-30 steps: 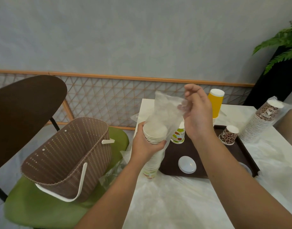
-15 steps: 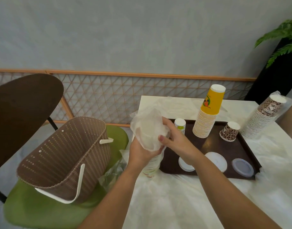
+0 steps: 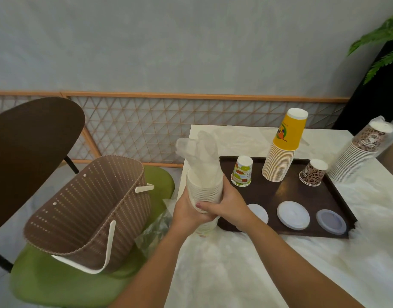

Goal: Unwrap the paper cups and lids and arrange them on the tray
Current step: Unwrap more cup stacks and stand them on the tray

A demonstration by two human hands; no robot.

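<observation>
Clear, crinkly plastic wrap (image 3: 198, 152) stands up in a loose peak above the stack of paper cups (image 3: 204, 192) at centre frame, just left of the brown tray (image 3: 280, 190). Both hands are on it: the left hand (image 3: 186, 213) curls round the lower part of the stack, and the right hand (image 3: 227, 204) wraps it from the other side, fingers closed around the rims. The wrap looks slippery and limp, and it would likely bunch rather than tear cleanly. The nested cups are light and thin-walled, so a hard squeeze could dent them. The ribbed band of rims, where the hands sit now, seems the firmest place to hold.

On the tray, upper centre, stands a lone patterned cup (image 3: 242, 172) with writing too small to read. To its right rises the yellow-topped stack (image 3: 283, 150) with a printed emblem that is not legible, then a single leopard-print cup (image 3: 313, 172). Three lids (image 3: 292, 215) lie along the tray's near edge.

At the right edge of the frame, off the tray, a leopard-print stack (image 3: 360, 152) sits still in its wrap. At lower left, a brown woven basket (image 3: 88, 210) tilts on a green chair seat (image 3: 57, 283).
</observation>
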